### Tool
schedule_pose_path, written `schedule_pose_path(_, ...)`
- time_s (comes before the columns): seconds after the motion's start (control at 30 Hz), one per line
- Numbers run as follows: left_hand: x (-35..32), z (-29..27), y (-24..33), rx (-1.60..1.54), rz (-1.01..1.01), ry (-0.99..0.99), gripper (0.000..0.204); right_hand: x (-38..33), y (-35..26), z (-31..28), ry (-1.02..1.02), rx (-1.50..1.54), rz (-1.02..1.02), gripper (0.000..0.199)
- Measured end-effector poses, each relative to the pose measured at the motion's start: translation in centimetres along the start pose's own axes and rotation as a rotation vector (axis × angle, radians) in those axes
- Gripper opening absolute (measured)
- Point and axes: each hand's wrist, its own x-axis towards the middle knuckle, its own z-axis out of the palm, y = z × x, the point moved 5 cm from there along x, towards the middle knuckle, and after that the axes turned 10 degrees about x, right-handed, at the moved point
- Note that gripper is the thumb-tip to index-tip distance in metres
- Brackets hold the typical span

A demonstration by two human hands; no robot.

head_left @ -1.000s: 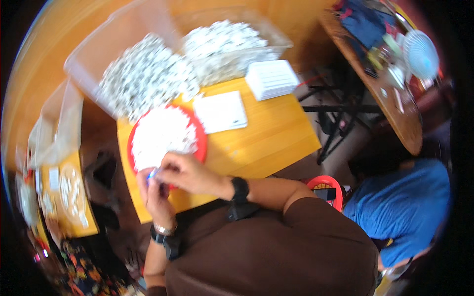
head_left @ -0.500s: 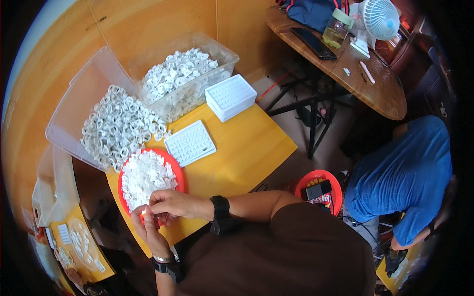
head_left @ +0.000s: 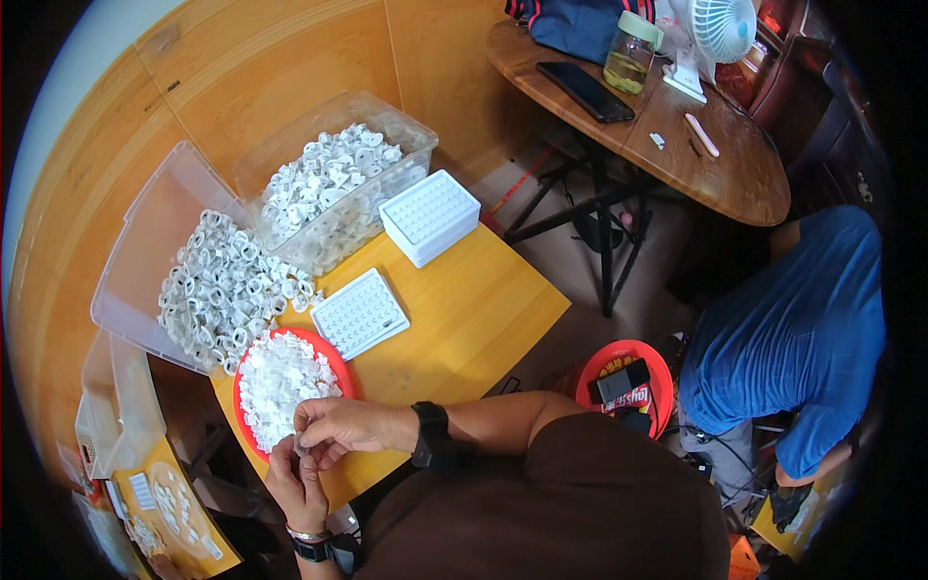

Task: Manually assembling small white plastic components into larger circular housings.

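My left hand (head_left: pixel 298 491) and my right hand (head_left: pixel 346 425) meet at the near edge of a red bowl (head_left: pixel 345 375). Their fingertips are pinched together on a small greyish part (head_left: pixel 302 449), mostly covered by the fingers, so its exact kind is unclear. The bowl is heaped with small white plastic pieces (head_left: pixel 280 382). Beyond it lies a white tray (head_left: pixel 360 317) with rows of small raised shapes. A heap of grey-white plastic rings (head_left: pixel 217 290) rests left of the tray on a clear plastic sheet or lid (head_left: pixel 145 256).
A clear bin (head_left: pixel 420 145) of white ring parts and a stack of white trays (head_left: pixel 430 220) stand farther back on the yellow table (head_left: pixel 483 309). At right are a red bucket (head_left: pixel 660 372), a person in blue (head_left: pixel 788 329), and a brown table (head_left: pixel 744 179) with a fan (head_left: pixel 723 29).
The view has shifted slightly, so the table sits lower. An orange-red spot between my fingertips no longer shows; a greyish part shows there now. Both hands stay together by the bowl.
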Motion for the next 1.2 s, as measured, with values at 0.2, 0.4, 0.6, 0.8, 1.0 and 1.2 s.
schedule_pose_path(0.2, 0.6, 0.4, 0.9, 0.065, 0.091, -0.011, 0.031, -0.1, 0.2, -0.2, 0.013, 0.045, -0.025, 0.014)
schedule_pose_path(0.4, 1.4, 0.9, 1.9, 0.375, 0.285, -0.054, 0.028, 0.7, 1.0, -1.8, 0.014, 0.100, -0.052, 0.015)
schedule_pose_path(0.6, 2.4, 1.2, 2.2, 0.518, 0.328, -0.136, 0.027, 1.3, 0.7, -2.1, 0.033, 0.171, -0.076, 0.017)
schedule_pose_path(0.8, 3.3, 0.9, 1.9, 0.512, 0.370, -0.115, 0.027, 2.2, 1.0, -2.6, 0.071, 0.168, -0.117, 0.017)
schedule_pose_path(1.0, 4.0, 0.9, -0.1, 0.249, 0.082, -0.155, 0.020, 2.4, 0.6, -3.5, -0.054, 0.230, -0.083, 0.014)
schedule_pose_path(1.2, 4.3, 1.1, -1.2, 0.052, -0.034, -0.166, 0.022, 2.4, 0.7, -3.6, -0.020, 0.290, -0.095, 0.019)
